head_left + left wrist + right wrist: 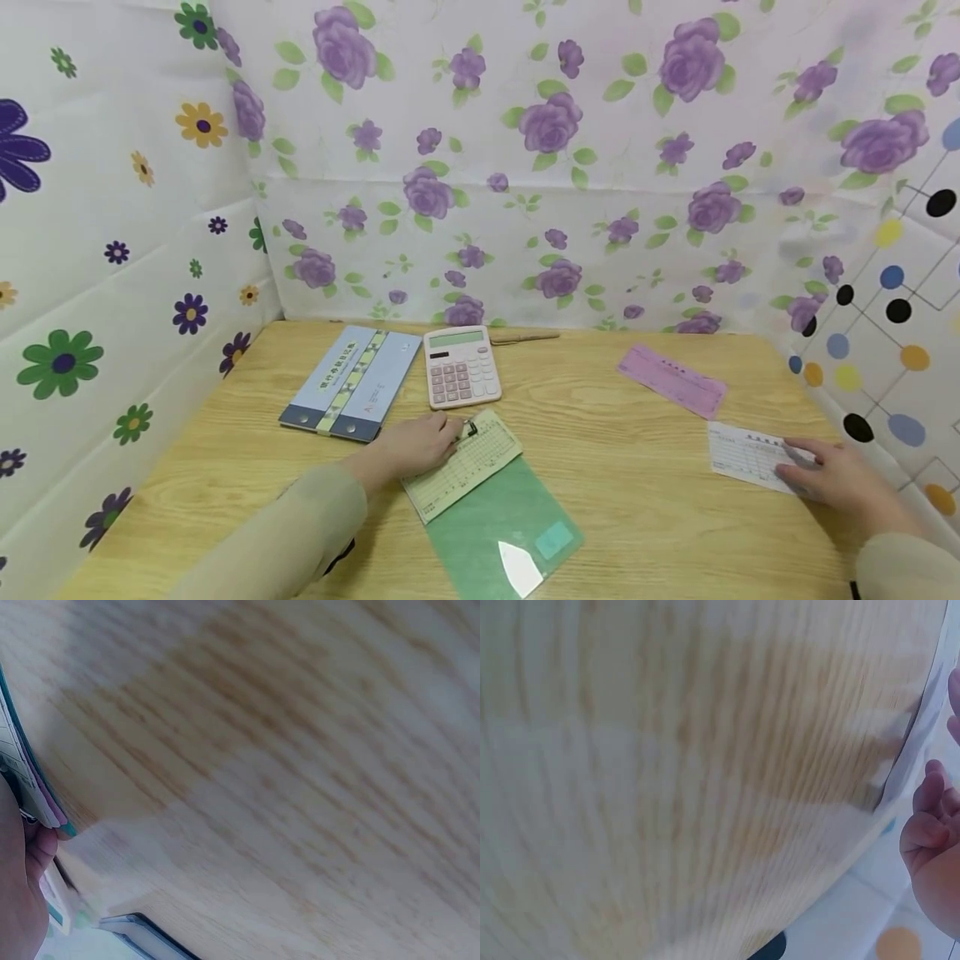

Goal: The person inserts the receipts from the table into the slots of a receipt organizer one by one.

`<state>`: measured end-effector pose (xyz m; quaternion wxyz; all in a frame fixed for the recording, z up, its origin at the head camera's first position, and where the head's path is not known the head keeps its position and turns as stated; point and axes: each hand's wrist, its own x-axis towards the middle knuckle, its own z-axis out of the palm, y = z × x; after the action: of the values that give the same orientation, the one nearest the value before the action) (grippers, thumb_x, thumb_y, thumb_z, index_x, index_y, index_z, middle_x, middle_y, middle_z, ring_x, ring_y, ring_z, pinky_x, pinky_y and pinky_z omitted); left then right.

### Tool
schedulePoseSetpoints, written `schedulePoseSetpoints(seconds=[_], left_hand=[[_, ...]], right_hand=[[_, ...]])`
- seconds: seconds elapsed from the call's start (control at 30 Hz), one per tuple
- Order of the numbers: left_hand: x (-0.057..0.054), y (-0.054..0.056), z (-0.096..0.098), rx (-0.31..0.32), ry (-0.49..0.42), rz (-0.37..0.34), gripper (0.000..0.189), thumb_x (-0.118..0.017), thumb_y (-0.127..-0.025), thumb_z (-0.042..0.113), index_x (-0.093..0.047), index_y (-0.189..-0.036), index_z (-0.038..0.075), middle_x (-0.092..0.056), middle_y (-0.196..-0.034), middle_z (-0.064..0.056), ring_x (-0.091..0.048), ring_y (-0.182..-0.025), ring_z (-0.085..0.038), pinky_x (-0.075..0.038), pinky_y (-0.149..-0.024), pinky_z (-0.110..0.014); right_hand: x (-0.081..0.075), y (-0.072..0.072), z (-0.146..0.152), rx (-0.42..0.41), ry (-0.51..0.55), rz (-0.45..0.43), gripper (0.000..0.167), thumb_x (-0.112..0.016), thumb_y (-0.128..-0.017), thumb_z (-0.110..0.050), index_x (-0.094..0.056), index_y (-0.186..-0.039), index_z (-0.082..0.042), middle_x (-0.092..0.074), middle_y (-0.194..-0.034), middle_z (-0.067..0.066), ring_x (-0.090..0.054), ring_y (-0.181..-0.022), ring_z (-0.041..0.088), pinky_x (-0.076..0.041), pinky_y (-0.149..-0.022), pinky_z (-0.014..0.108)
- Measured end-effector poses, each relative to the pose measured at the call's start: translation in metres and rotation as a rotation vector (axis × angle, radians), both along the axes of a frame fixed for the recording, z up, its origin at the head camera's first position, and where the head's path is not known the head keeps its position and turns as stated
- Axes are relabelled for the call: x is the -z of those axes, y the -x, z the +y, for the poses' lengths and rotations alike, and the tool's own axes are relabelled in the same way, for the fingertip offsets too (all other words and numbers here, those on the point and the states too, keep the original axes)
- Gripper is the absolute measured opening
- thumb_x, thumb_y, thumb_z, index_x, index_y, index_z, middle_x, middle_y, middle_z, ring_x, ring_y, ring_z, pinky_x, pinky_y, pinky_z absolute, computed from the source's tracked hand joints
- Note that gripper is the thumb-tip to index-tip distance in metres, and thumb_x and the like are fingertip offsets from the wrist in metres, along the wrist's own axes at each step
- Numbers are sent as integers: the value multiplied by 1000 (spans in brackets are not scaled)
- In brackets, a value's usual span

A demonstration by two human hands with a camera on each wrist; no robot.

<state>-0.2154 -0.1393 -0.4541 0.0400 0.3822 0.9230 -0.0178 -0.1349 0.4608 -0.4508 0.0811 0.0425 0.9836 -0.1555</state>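
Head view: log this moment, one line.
Left hand: holding clipped yellow form; right hand: touching white slip; pink slip: flat on table; calculator: beside blue booklet

The surface (622, 475) is pale wood with brown streaks. Behind it is a white back wall (510, 233) with purple roses and green leaves. The left wall (127, 208) has bright flowers. The right wall (900, 350) has colored dots and thin lines.

At lower centre, a rectangular pale-yellow paper pad (463, 468) bears a dark grid; the flat plastic folder (497, 523) is translucent green. At right, a white rectangular paper slip (748, 457) has dark print.
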Motion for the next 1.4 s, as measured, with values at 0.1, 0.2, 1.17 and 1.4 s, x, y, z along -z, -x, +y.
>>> schedulePoseSetpoints(seconds=[0.1,0.2,1.17,1.4], left_hand=[[1,0,2,7,10,10,31,-42,-100,32,-46,-125,14,-44,-86,1,-46,-73,-11,-44,-62,-29],[1,-1,2,2,10,11,29,-42,-100,31,-47,-123,14,-43,-85,1,-46,-73,-11,-44,-61,-29],[-2,1,2,37,-18,-10,33,-42,-100,29,-45,-129,12,-44,-88,1,-47,-76,-12,-45,-65,-30],[-1,2,3,11,-6,-29,32,-41,-101,30,-44,-129,15,-43,-88,1,-45,-74,-11,-44,-63,-29]], right_hand=[[-3,-5,6,-1,-18,-18,82,-58,-84,-59,-46,-128,9,-45,-111,45,-42,-100,60,-35,-79,67],[-3,-8,11,-1,-38,-24,81,-58,-84,-60,-48,-125,9,-45,-111,46,-41,-101,62,-34,-80,67],[15,-8,8,-64,-49,16,78,-59,-79,-65,-56,-125,-3,-48,-90,20,-46,-78,29,-40,-64,45],[11,-3,-15,-90,-55,30,79,-55,-78,-71,-56,-126,-8,-46,-99,24,-50,-79,31,-42,-65,49]])
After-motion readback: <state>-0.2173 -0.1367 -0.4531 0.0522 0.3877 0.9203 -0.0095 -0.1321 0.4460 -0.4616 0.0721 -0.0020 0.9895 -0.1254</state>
